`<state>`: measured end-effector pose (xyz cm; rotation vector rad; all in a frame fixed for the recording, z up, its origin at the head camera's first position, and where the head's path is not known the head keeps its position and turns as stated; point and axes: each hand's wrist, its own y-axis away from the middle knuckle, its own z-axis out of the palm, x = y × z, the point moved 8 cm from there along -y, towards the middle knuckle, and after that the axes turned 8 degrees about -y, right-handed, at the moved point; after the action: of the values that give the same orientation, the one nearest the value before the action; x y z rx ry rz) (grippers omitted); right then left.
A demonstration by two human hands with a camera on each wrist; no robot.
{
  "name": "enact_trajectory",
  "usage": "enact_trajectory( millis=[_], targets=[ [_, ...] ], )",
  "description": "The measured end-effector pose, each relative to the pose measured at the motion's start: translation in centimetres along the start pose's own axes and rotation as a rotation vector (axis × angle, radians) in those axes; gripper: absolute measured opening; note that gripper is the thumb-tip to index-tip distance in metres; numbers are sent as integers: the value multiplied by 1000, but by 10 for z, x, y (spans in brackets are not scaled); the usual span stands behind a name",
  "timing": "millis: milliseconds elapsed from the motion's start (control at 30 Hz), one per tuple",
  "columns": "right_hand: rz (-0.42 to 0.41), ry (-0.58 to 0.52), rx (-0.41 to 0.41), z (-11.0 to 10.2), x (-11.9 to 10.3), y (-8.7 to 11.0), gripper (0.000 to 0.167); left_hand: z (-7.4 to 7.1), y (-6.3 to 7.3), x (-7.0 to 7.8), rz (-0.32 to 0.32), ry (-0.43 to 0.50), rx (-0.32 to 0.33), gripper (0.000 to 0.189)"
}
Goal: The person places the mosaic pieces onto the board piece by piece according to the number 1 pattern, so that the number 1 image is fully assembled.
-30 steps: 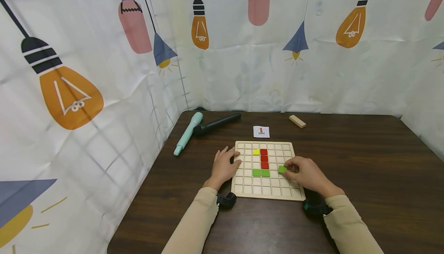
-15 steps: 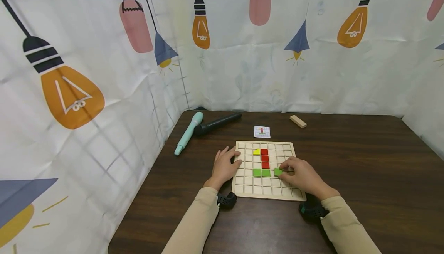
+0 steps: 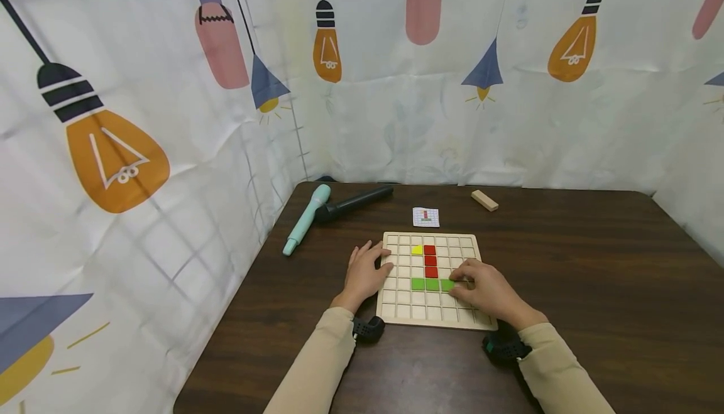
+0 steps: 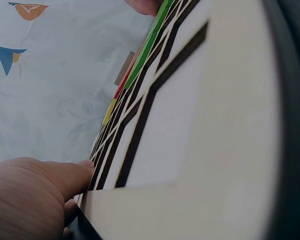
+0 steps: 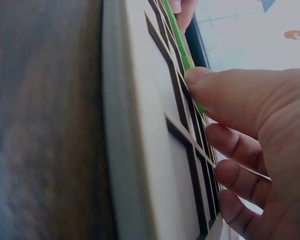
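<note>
A wooden grid board (image 3: pixel 396 310) lies on the dark table. At its left edge rests my left hand (image 3: pixel 364 276), thumb and forefinger touching the rim, the other fingers extended past it. My right hand (image 3: pixel 491 287) is over the right half, pinching a green square tile (image 3: pixel 445 285) between thumb and fingertips. That tile sits at the right end of a row with two more green tiles (image 3: pixel 425 284). Above the row stands a column of three red tiles (image 3: pixel 430 261), with a yellow piece (image 3: pixel 416 250) left of its top. In the right wrist view the thumb (image 5: pixel 225 92) presses the tile's edge.
Behind the board lies a small pattern card (image 3: pixel 426 217). A wooden block (image 3: pixel 484 200) is further back at right. At the back left lie a mint-green microphone-shaped object (image 3: pixel 305 222) and a black one (image 3: pixel 356 203). A printed curtain (image 3: pixel 384 125) hangs behind the table.
My right hand has moved left with the green tile, from a spot apart on the right to beside the two other green tiles. The left hand has stayed at the board's edge.
</note>
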<state>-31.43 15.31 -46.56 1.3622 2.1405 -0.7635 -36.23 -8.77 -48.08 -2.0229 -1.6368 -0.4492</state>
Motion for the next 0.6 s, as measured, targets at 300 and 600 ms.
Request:
enact_trajectory(
  millis=[300, 600],
  targets=[
    [21, 13, -7, 3, 0, 0, 15, 1, 1, -1, -3, 3, -9, 33],
    [-48, 18, 153, -11, -6, -1, 7, 2, -1, -3, -4, -6, 2, 32]
  ],
)
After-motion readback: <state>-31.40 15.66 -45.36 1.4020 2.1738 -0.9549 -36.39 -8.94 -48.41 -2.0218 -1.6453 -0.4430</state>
